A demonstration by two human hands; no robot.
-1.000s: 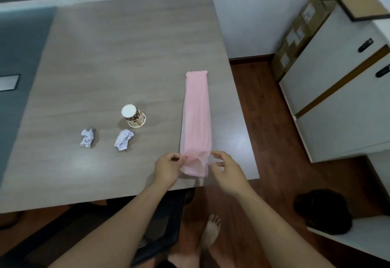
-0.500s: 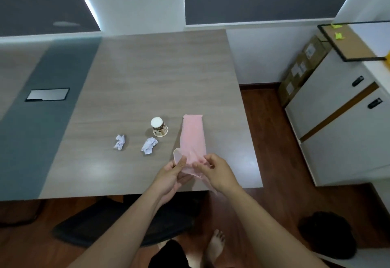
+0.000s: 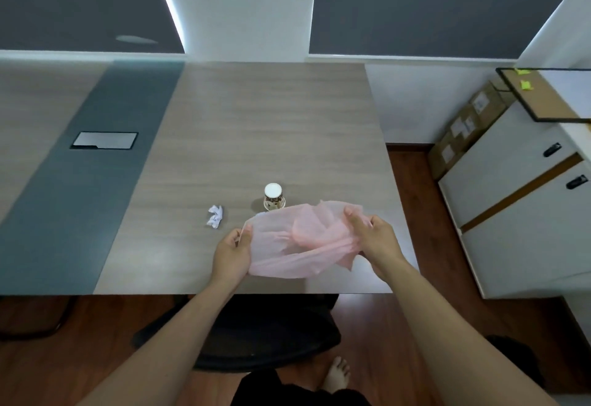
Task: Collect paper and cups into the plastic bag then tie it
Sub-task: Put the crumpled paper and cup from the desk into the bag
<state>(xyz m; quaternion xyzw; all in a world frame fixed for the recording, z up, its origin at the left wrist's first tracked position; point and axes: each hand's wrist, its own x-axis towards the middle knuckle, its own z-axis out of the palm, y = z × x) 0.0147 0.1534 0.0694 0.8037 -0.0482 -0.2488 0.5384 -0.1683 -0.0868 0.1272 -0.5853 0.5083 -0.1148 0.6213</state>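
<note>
A thin pink plastic bag (image 3: 297,242) is stretched wide between my two hands above the near part of the wooden table (image 3: 262,124). My left hand (image 3: 232,253) pinches its left rim and my right hand (image 3: 372,237) grips its right side. Just behind the bag a patterned paper cup (image 3: 273,196) stands upside down. One crumpled white paper ball (image 3: 215,216) lies to the left of the bag. A second paper ball seen earlier is hidden behind the bag.
A dark chair (image 3: 265,332) sits under the table's near edge, with a bare foot (image 3: 337,373) on the wood floor. White cabinets (image 3: 518,213) and cardboard boxes (image 3: 460,130) stand to the right. A flush cable hatch (image 3: 104,140) is set in the table's grey strip.
The folded pink bag has been lifted off the table and pulled open sideways between both hands. The view has pulled back and tilted up, showing more of the table and wall.
</note>
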